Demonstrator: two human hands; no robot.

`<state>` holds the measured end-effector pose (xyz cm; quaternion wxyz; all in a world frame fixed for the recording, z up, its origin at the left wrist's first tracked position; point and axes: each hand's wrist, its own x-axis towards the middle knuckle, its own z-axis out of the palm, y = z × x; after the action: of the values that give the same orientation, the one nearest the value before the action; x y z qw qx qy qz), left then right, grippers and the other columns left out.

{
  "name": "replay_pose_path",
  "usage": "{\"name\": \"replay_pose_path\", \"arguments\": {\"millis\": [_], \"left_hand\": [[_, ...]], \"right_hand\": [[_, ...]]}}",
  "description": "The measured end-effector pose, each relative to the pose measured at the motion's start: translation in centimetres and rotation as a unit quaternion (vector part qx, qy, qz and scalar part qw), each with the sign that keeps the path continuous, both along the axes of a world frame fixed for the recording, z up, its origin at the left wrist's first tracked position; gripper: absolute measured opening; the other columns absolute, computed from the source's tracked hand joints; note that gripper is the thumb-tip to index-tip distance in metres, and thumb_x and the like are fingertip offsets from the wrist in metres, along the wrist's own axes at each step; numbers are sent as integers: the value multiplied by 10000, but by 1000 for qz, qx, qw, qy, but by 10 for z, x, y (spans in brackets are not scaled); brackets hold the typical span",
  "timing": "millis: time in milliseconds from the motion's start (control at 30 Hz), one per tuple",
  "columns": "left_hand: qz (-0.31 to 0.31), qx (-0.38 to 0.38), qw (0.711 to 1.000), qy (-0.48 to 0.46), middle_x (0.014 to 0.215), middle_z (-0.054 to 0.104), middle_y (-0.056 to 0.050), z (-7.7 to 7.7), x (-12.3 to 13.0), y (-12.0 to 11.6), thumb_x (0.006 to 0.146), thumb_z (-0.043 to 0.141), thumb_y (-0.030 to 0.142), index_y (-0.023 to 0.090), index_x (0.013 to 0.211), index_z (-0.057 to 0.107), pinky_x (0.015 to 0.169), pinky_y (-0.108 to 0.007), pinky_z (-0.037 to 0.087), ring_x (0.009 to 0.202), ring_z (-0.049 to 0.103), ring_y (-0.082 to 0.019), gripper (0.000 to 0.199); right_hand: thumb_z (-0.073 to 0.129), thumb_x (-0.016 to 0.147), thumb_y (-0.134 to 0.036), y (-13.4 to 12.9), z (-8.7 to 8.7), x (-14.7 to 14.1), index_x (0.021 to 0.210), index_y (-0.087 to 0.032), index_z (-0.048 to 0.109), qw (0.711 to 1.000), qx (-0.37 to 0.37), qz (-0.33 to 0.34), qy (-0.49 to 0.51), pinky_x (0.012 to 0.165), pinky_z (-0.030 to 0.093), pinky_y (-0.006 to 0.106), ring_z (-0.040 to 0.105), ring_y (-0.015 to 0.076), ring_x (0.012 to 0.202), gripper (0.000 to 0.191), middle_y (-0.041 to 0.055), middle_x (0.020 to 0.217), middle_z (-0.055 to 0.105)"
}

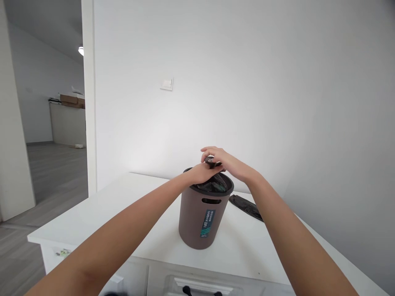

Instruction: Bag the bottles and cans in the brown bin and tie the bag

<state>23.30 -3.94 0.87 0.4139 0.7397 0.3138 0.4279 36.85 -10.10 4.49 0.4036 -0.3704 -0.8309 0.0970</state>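
Observation:
A brown garbage bin (196,220) with a black rim, a handle slot and a label stands upright on the white cabinet top. Inside it lies a black plastic garbage bag (213,185), bunched up toward the top. My left hand (202,172) reaches over the bin's mouth and is closed on the gathered bag. Just above, my right hand (217,157) curls its fingers around the bunched top of the same bag. Parts of the fingers on both hands are hidden by the bag and by each other.
Another folded black bag (247,206) lies right of the bin, partly behind my right forearm. A white wall with a light switch (167,84) rises behind the cabinet top (148,230). Black drawer handles (202,291) show below. To the left, a doorway opens onto another room.

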Motion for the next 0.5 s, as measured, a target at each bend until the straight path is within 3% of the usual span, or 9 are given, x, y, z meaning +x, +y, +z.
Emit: {"name": "replay_pose_path", "arguments": {"millis": [67, 133, 233, 300, 367, 500], "left_hand": [[-17, 24, 998, 50, 999, 753, -47, 3, -6, 2, 812, 756, 471, 229, 908, 787, 918, -320, 483, 1054, 644, -275, 262], [-32, 34, 993, 106, 821, 724, -45, 7, -11, 3, 817, 739, 563, 240, 930, 801, 786, -318, 500, 821, 647, -245, 347], [-57, 9, 985, 162, 507, 517, -9, 13, -17, 0, 843, 675, 644, 219, 835, 802, 580, -308, 427, 503, 470, -178, 443], [-84, -15, 981, 173, 449, 445, 9, 17, -20, -3, 844, 668, 651, 216, 824, 807, 525, -298, 379, 444, 378, -153, 457], [-101, -50, 979, 172, 458, 488, 6, 21, -21, -5, 826, 689, 645, 222, 883, 820, 496, -285, 366, 438, 374, -145, 446], [-109, -148, 974, 133, 507, 567, -19, 24, -20, -1, 846, 666, 635, 208, 915, 813, 471, -262, 393, 450, 451, -145, 456]], "right_hand": [[442, 778, -161, 5, -2, 14, 919, -264, 749, 995, -47, -11, 86, 958, 461, 407, 576, 247, 1094, 353, 12, 1289, 644], [485, 751, -164, 14, -9, 27, 937, -243, 757, 984, -98, -37, 142, 887, 483, 379, 616, 215, 934, 339, 29, 1180, 686], [634, 749, -240, 27, -23, 40, 866, -197, 738, 976, -145, -22, 162, 801, 491, 338, 614, 184, 802, 162, 26, 894, 714], [690, 752, -303, 30, -30, 45, 769, -187, 698, 979, -133, -9, 155, 737, 474, 309, 601, 172, 756, 117, 8, 733, 688], [725, 737, -332, 31, -33, 49, 695, -190, 661, 981, -103, -28, 161, 671, 442, 289, 574, 160, 695, 160, -5, 634, 655], [757, 720, -345, 31, -32, 49, 692, -198, 666, 967, -56, -111, 224, 652, 426, 300, 567, 168, 681, 175, 7, 664, 659]]}}
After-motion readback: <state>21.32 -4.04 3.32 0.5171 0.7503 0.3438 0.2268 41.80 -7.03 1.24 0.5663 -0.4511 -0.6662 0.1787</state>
